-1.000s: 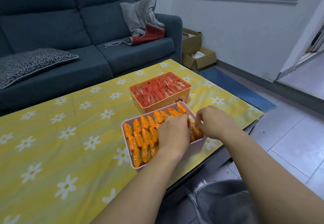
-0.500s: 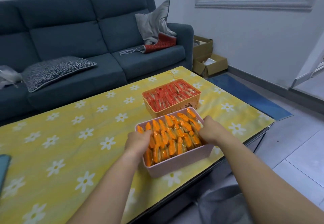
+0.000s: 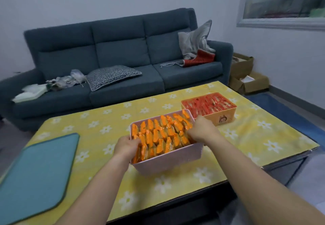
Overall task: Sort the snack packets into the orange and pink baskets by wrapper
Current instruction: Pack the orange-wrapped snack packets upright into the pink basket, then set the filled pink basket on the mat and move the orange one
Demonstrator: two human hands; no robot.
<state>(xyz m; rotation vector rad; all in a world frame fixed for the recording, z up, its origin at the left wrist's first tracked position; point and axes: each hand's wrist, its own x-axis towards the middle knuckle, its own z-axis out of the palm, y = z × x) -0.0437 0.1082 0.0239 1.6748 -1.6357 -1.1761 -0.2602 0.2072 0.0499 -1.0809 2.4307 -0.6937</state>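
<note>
Left hand (image 3: 125, 146) and right hand (image 3: 202, 130) grip opposite rims of the rectangular pink plastic basket (image 3: 168, 161) packed with glossy orange packets (image 3: 158, 133)

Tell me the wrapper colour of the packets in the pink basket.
Orange: the packets filling the pink basket show best in the head view.

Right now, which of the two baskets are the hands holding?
The pink basket, the nearer one, filled with orange-wrapped packets: the left hand and right hand grip its two ends. The orange basket, with red packets, stands farther back.
</note>
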